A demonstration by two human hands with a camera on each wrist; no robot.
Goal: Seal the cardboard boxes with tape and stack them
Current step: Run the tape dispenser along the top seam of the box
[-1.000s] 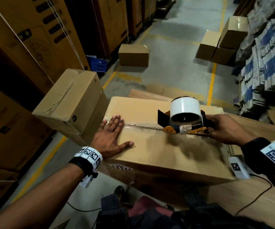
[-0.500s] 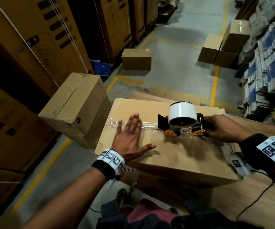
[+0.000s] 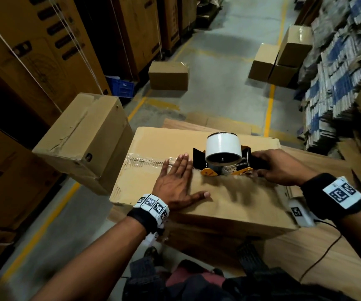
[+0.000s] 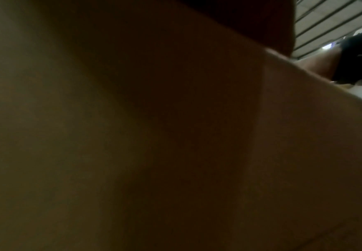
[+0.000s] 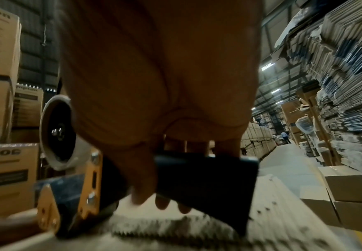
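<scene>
A large cardboard box (image 3: 229,198) lies on a wooden surface in front of me, with a strip of clear tape (image 3: 147,162) along its top seam. My left hand (image 3: 176,181) lies flat on the box top, fingers straight over the tape. My right hand (image 3: 279,168) grips the black handle (image 5: 206,176) of an orange tape dispenser (image 3: 223,161) carrying a white roll (image 3: 222,146), which rests on the seam just right of the left fingertips. The left wrist view is dark, pressed close to cardboard (image 4: 304,152).
A sealed box (image 3: 84,140) sits tilted to the left of the large one. More boxes (image 3: 168,76) (image 3: 281,57) stand on the concrete floor beyond. Tall cartons (image 3: 23,51) line the left, and stacked flat cardboard (image 3: 337,72) the right. A cable (image 3: 322,255) trails over the wooden surface.
My left hand has slid to the right along the taped seam, closing on the dispenser. The right hand still grips the dispenser, which has shifted little on the box.
</scene>
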